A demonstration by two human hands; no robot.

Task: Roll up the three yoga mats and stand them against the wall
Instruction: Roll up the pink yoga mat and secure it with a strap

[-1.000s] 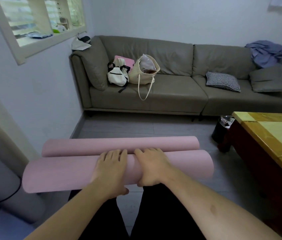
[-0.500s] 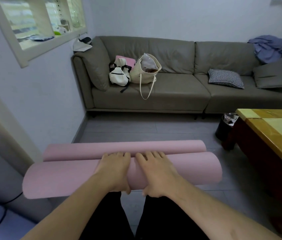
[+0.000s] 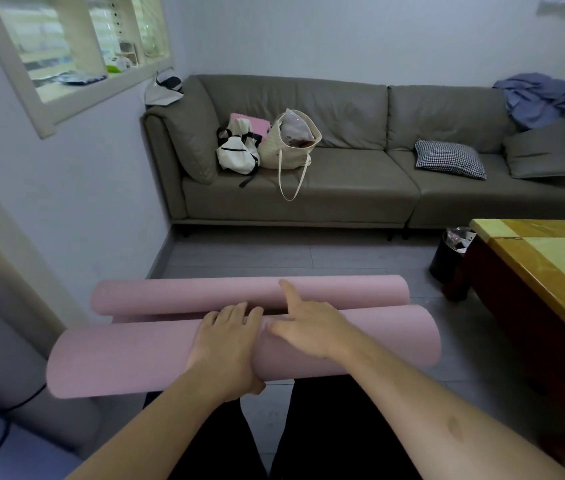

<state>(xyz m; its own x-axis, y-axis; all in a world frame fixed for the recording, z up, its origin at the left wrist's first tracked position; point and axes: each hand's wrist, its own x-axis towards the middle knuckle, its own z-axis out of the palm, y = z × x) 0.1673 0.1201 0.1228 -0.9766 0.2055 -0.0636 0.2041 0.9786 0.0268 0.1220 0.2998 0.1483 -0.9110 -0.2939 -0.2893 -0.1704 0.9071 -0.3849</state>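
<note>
— So, what are the hands doing?

— Both rest on the near pink roll (image 3: 128, 358), the thick one lying crosswise just past the black-clad knees (image 3: 322, 427). The left hand (image 3: 227, 344) lies palm-down over the top with its thumb tucked under the near edge at 6 o'clock, so it wraps the curve of the roll. The right hand (image 3: 308, 329) is spread flat, palm on the same roll, and its forefinger stretches toward 12 o'clock onto the far pink roll (image 3: 184, 294).

— How do the two rolls sit?

— Side by side, parallel, very close; I cannot tell whether they touch. The far one is thinner. A strip of pink shows low between them at 9 o'clock from the hands. I cannot tell which roll it belongs to.

— And around them?

— Grey floor (image 3: 308, 254) beneath. At 12 o'clock a grey sofa (image 3: 360, 188) carries a cream tote bag (image 3: 288, 143), a white bag (image 3: 237, 154) and a checked cushion (image 3: 449, 157). At 3 o'clock stands a wooden table (image 3: 544, 268), with a black bin (image 3: 449, 258) beside its far corner. The wall (image 3: 101, 188) with a window runs along 9 to 10 o'clock.
</note>
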